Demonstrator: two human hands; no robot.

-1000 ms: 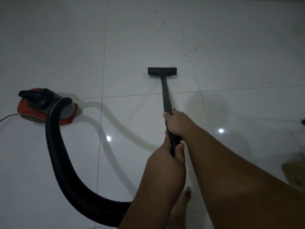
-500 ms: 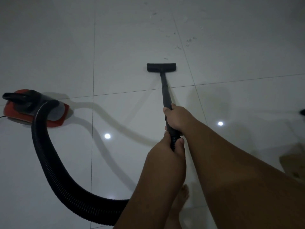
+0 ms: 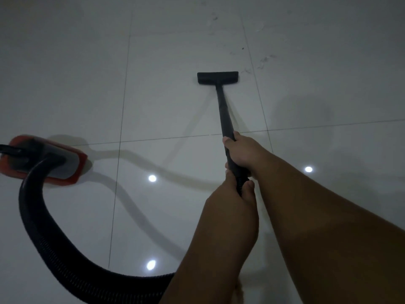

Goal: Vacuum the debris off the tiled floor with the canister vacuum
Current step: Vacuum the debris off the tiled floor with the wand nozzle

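Both hands grip the black vacuum wand [image 3: 223, 113]. My right hand [image 3: 245, 152] holds it higher up, and my left hand [image 3: 232, 198] closes on the ribbed end just below. The flat black floor nozzle [image 3: 217, 77] rests on the white tiled floor [image 3: 166, 91] ahead of me. Small dark debris specks [image 3: 263, 61] lie just beyond and to the right of the nozzle. The red canister vacuum [image 3: 46, 159] sits at the left. Its black corrugated hose [image 3: 41, 229] loops down and under my left forearm.
Grout lines cross the glossy tiles, which reflect bright ceiling light spots [image 3: 152, 178]. More faint debris [image 3: 213, 18] lies farther away near the top. A bare foot [image 3: 240, 290] shows between my forearms at the bottom edge.
The nozzle has been pushed forward toward the debris specks. The view has shifted, so the canister now sits lower and nearer the left edge.
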